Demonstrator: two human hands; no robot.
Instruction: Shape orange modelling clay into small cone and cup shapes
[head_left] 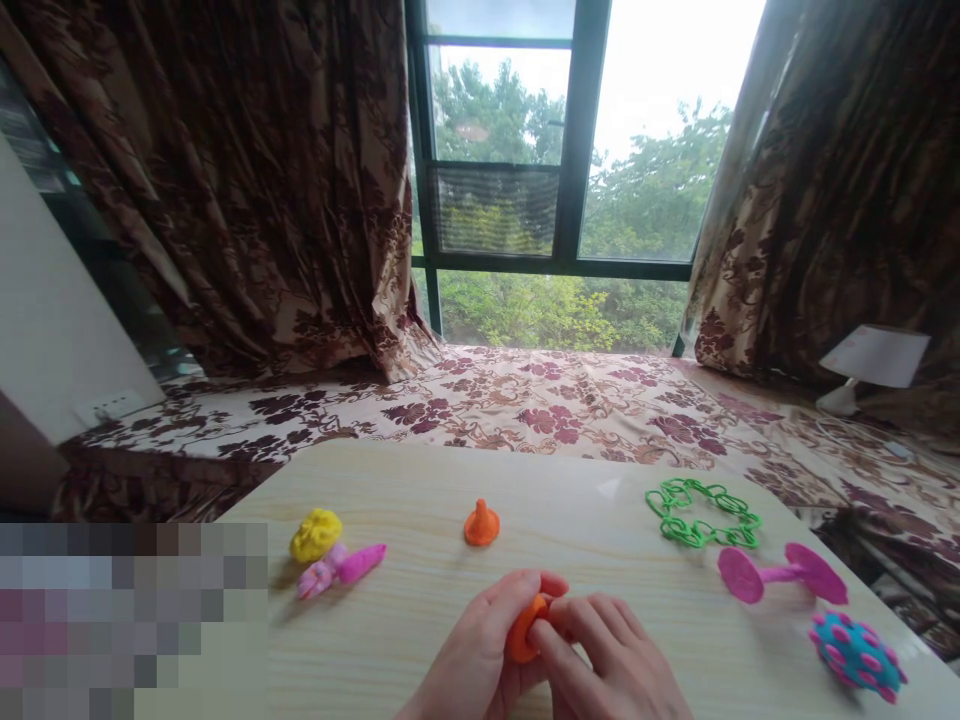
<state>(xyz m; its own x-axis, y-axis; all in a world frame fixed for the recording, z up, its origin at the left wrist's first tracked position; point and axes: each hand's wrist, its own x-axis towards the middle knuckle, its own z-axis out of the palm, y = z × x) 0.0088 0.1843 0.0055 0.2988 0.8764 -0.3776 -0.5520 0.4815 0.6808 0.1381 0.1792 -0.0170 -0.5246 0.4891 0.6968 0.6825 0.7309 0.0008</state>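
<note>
Both hands meet over the near middle of the table. A rounded orange piece of modelling clay (523, 640) is in the grip of my left hand (487, 640), thumb on top. The fingers of my right hand (615, 650) are closed against the same piece from the right, and its underside is hidden. Just beyond the hands stands an orange clay shape (481, 525) with a wide base and a narrow knob on top.
On the left of the pale table (405, 640) lie a yellow clay lump (316, 535) and a pink clay piece (363, 563). To the right are a green clay chain (701, 512), a pink dumbbell shape (780, 574) and a blue clay form with pink bumps (859, 655).
</note>
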